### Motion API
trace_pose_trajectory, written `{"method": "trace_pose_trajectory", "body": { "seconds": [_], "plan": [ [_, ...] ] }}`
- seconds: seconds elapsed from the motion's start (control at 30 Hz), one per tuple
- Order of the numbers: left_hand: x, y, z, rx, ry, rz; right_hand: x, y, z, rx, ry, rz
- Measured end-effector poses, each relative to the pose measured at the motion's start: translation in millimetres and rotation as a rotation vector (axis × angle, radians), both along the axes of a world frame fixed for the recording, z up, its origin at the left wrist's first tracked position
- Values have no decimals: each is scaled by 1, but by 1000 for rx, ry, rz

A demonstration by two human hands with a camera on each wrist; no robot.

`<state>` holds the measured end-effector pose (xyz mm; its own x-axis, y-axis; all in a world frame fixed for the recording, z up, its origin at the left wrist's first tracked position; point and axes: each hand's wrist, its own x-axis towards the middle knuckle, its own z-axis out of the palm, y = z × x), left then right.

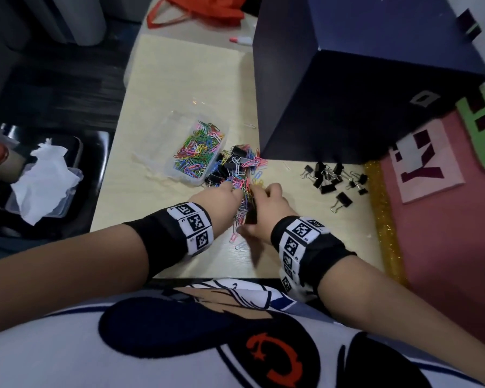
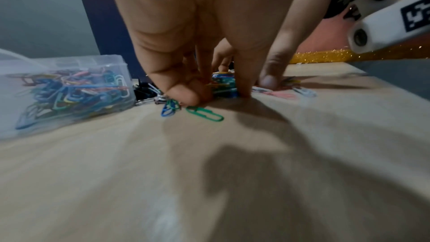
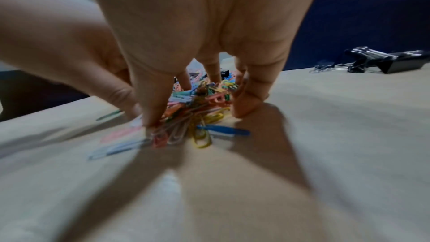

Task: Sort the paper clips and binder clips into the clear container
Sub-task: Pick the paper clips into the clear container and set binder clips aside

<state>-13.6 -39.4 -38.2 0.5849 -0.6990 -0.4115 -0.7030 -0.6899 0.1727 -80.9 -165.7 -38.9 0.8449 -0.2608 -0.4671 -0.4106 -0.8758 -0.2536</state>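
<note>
A clear container (image 1: 191,181) (image 2: 111,62) holds many coloured paper clips. Right of it lies a mixed pile of coloured paper clips (image 1: 242,168) (image 3: 197,109) and black binder clips (image 1: 230,161). My left hand (image 1: 234,190) (image 2: 209,92) and right hand (image 1: 256,193) (image 3: 193,117) meet at the near end of this pile. Their fingertips are down on the table, curled round a bunch of paper clips between them. A green paper clip (image 2: 204,114) lies loose by the left thumb. A separate group of black binder clips (image 1: 331,177) (image 3: 391,60) sits to the right.
A tall dark blue box (image 1: 347,79) stands behind the pile. A gold glitter strip (image 1: 381,208) borders the table on the right, with a pink board beyond. Off the left edge, crumpled tissue (image 1: 45,175) lies in a clear tray. An orange bag (image 1: 196,9) is at the back.
</note>
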Motion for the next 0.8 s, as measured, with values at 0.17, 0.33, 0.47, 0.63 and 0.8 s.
{"method": "trace_pose_trajectory", "body": {
  "seconds": [0.17,0.33,0.47,0.63,0.8],
  "plan": [
    [9,0,-3,5,-43,-74,1,3,-1,10,-69,23],
    [14,-1,0,-43,-29,-81,3,-5,-1,31,-129,-84],
    [19,-4,9,-110,-20,-68,11,-16,11,-23,-119,-141],
    [32,-4,26,-225,-16,-6,32,-22,35,-131,26,-100],
    [57,9,42,-335,-53,143,52,-16,55,-217,46,18]
  ]
}}
